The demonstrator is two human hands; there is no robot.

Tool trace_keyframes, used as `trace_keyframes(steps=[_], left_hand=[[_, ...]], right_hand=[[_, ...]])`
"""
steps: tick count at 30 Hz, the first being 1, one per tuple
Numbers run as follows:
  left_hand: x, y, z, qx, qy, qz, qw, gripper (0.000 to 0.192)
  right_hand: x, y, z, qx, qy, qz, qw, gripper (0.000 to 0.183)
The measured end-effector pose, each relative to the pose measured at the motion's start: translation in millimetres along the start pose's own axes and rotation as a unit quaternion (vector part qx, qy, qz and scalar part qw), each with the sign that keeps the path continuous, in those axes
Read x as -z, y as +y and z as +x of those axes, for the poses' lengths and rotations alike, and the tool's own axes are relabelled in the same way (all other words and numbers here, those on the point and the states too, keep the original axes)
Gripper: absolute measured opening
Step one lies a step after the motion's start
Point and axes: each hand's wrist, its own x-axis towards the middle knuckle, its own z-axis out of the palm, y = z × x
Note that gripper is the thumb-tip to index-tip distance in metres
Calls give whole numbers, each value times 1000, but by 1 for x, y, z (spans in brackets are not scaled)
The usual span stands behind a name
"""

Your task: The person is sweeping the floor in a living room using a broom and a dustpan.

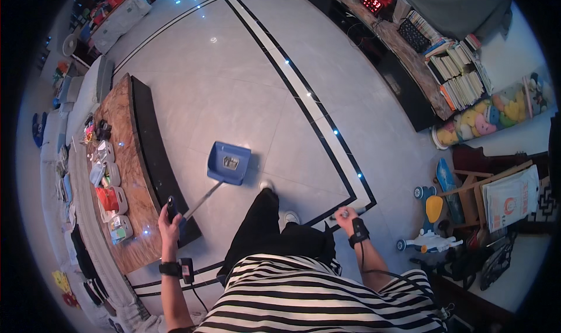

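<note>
My left hand (170, 222) is closed round the dark handle end of a long-handled dustpan, beside the coffee table. Its thin pole slants up and right to the blue dustpan (229, 163) over the tiled floor; a small greyish piece of litter or a label shows inside the pan, too unclear to tell. At the right, my right hand (346, 217) is closed round a grey-white rod-like handle (359, 210), whose far part is hidden. Both wrists wear black straps with small devices and cables.
A brown marble-topped coffee table (127, 157) with plastic baskets stands left, before a grey sofa (55, 166). Far right are a long TV cabinet (394, 65) with books, a clear tube of plush toys (486, 118), a child's ride-on toy (431, 219) and a wooden chair (471, 193).
</note>
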Motion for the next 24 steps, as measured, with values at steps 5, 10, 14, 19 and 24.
trace_keyframes(steps=[5,10,14,19,24], left_hand=[[-39,31,96,-26,-66,54,996,44],[-82,36,180,-85,-133,73,985,45],[-117,59,230,-113,-165,161,966,45],[-166,85,276,-110,-233,97,961,44],[-223,115,295,-135,-362,143,911,45]], right_hand=[[-87,66,68,106,112,-155,976,14],[-143,94,112,54,65,-367,926,16],[-194,92,95,28,44,-362,931,20],[-232,99,71,119,52,-413,902,21],[-255,64,87,247,143,-652,703,15]])
